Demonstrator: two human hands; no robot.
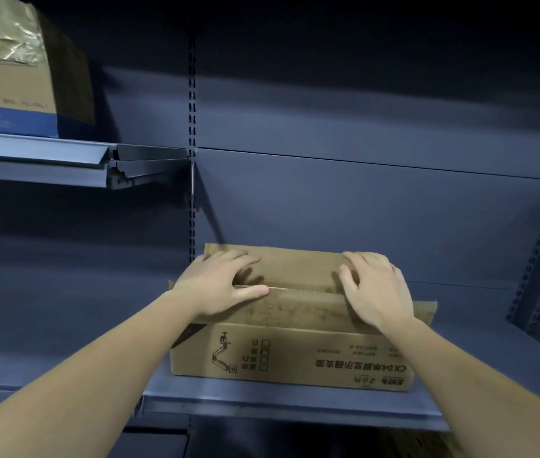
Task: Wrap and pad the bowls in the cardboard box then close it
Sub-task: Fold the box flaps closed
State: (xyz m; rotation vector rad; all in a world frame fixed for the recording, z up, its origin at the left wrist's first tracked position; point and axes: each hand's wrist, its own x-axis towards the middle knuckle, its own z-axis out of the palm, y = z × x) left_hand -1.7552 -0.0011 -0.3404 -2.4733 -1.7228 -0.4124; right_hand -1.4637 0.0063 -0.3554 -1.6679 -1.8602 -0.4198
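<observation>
Quick status from my end: I'd call this the closing step. The cardboard box (pixel 295 358) sits on the dark shelf (pixel 295 403), right under my wrists, and both hands are on top of it.

My left hand (pixel 219 287) is spread wide and flat. Its fingertips reach out onto the far flap (pixel 295 262) and the thumb lies along the edge of the near flap (pixel 295 309). My right hand (pixel 377 289) is doing the same thing, fingers pretty much straight and pressing down, not gripping anything.

The seam runs from my left thumb across to my right fingers. There looks to be a thin dark line along it, so I don't think the flaps are flush yet.

I can't see the bowls at all. Whatever's inside is hidden under the flaps beneath my palms, so I can't confirm the wrapping or padding from here.

One thing bugging me is a side flap (pixel 424 312) that pokes out just past the heel of my right hand. It looks like it ended up outside rather than tucked under.

My guess for the next move is to press both long flaps down evenly till the edges meet, then deal with that stray flap. I'd go gentle, since there should be bowls under there. No tape anywhere near my fingers that I can see.

Up and off to the side of my left fingertips, well apart, another box (pixel 14 77) sits on a higher shelf (pixel 47 153).
</observation>
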